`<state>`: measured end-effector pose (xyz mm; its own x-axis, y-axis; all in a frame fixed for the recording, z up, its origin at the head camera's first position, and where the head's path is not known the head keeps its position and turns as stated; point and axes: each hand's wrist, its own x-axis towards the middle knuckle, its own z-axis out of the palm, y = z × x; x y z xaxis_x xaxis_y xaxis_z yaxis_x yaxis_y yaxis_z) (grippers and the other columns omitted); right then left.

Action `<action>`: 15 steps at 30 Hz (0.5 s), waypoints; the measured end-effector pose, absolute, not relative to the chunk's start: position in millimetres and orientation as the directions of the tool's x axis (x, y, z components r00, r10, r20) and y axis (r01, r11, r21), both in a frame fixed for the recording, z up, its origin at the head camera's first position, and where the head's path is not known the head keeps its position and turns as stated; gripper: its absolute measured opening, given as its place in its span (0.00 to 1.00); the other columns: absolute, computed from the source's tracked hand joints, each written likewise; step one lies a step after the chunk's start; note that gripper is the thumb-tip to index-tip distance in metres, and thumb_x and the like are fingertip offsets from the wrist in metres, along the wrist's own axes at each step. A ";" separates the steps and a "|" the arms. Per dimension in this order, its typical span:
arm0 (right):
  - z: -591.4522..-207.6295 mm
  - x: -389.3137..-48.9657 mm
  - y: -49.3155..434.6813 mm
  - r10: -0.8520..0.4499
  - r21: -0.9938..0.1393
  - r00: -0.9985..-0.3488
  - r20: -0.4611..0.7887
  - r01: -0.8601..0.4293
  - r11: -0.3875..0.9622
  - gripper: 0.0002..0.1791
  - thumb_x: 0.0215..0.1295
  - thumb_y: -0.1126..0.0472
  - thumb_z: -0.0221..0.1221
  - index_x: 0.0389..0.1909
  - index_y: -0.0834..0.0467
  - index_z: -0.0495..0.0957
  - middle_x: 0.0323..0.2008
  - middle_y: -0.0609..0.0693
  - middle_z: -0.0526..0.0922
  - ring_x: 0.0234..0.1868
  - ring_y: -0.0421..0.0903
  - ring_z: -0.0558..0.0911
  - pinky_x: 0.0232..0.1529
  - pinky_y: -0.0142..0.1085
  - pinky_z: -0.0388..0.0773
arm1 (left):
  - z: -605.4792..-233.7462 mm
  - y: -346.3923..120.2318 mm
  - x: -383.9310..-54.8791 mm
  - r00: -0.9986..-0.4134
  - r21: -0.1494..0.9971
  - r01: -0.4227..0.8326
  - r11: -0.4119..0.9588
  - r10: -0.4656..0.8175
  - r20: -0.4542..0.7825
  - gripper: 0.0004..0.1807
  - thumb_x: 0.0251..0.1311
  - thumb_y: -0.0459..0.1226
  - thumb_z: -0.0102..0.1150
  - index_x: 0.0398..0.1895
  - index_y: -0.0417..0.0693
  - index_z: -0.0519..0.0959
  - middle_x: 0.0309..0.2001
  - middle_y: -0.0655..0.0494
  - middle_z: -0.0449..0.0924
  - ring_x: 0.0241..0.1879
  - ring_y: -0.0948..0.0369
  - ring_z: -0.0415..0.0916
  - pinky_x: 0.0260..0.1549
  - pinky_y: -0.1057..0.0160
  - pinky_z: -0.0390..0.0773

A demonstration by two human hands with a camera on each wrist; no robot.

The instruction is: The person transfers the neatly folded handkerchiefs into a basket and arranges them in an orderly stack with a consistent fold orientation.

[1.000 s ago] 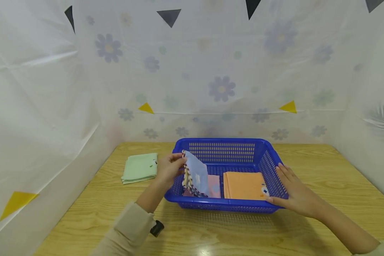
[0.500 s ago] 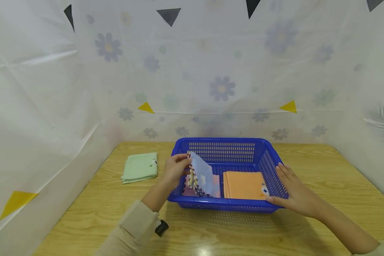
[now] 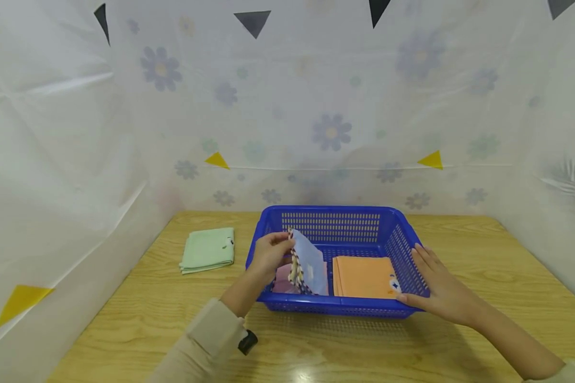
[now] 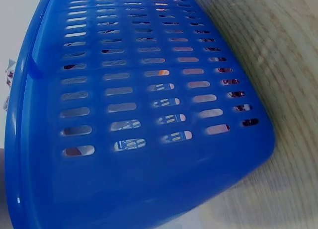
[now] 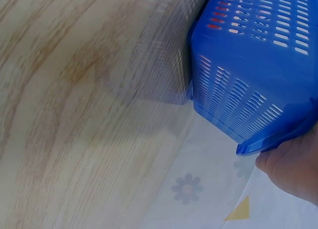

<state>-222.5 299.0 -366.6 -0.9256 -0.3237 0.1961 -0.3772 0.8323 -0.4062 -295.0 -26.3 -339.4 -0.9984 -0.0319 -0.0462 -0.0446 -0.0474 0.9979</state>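
My left hand (image 3: 267,259) pinches the upper corner of a folded light blue towel (image 3: 311,260) with a dark-and-white edging. The towel stands tilted inside the left part of the blue plastic basket (image 3: 337,301). Beneath and beside it, partly covered, lies a pink cloth (image 3: 284,279). A folded orange towel (image 3: 364,276) with a small embroidered face lies flat in the basket's right part. My right hand (image 3: 443,290) rests on the basket's right rim, its fingers straight and its thumb by the front corner. In the left wrist view the basket wall (image 4: 124,179) hides the held towel's grip.
A folded light green towel (image 3: 208,249) lies on the wooden table (image 3: 124,324) left of the basket. Behind the table hangs a white flower-printed sheet (image 3: 278,106), with more sheeting at both sides. A small black object (image 3: 247,342) sits at the left sleeve.
My left hand has moved a little to the right with the light blue towel, exposing more of the pink cloth on the left. My right hand has stayed on the rim.
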 end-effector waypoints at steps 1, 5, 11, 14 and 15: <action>-366.8 -222.6 299.0 -0.323 -0.407 -0.926 0.196 -0.377 0.832 0.56 0.57 0.43 0.59 0.71 0.69 0.36 0.72 0.67 0.35 0.73 0.60 0.29 0.60 0.71 0.44 | -339.7 -25.8 -295.2 -0.999 0.998 -0.041 -0.046 -0.030 -0.042 0.16 0.59 0.29 0.55 0.51 0.31 0.73 0.35 0.50 0.77 0.26 0.66 0.75 0.26 0.68 0.82; -367.2 -223.1 299.7 -0.322 -0.405 -0.926 0.195 -0.375 0.834 0.56 0.57 0.43 0.59 0.71 0.69 0.36 0.72 0.67 0.35 0.73 0.60 0.29 0.60 0.71 0.44 | -339.9 -23.4 -296.1 -0.999 0.998 -0.045 -0.053 -0.018 -0.046 0.17 0.59 0.29 0.55 0.51 0.31 0.73 0.35 0.50 0.77 0.26 0.66 0.75 0.26 0.69 0.82; -367.5 -223.8 300.2 -0.323 -0.400 -0.925 0.198 -0.377 0.835 0.56 0.57 0.43 0.59 0.71 0.68 0.36 0.72 0.67 0.35 0.73 0.60 0.29 0.60 0.71 0.44 | -336.6 -19.4 -294.9 -0.998 0.996 -0.059 -0.069 -0.019 -0.061 0.16 0.59 0.28 0.55 0.51 0.32 0.74 0.36 0.49 0.78 0.27 0.66 0.76 0.27 0.68 0.82; -367.4 -223.3 300.1 -0.322 -0.405 -0.926 0.197 -0.376 0.834 0.56 0.57 0.43 0.59 0.71 0.68 0.36 0.72 0.67 0.34 0.73 0.59 0.29 0.60 0.71 0.44 | -334.6 -18.0 -294.1 -0.998 0.995 -0.053 -0.080 -0.022 -0.055 0.16 0.59 0.28 0.55 0.51 0.31 0.74 0.36 0.50 0.78 0.27 0.66 0.76 0.28 0.68 0.82; -367.3 -223.2 300.0 -0.322 -0.405 -0.926 0.198 -0.376 0.833 0.56 0.57 0.43 0.59 0.71 0.68 0.36 0.72 0.67 0.34 0.73 0.59 0.29 0.60 0.71 0.44 | -334.1 -17.5 -294.2 -0.998 0.995 -0.051 -0.084 -0.023 -0.053 0.16 0.59 0.28 0.55 0.51 0.31 0.74 0.36 0.50 0.78 0.27 0.66 0.75 0.28 0.68 0.82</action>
<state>-223.2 300.0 -367.3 -0.9259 -0.3216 0.1981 -0.3761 0.8332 -0.4053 -294.2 -17.5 -334.1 -0.9983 -0.0226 -0.0534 -0.0513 -0.0838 0.9952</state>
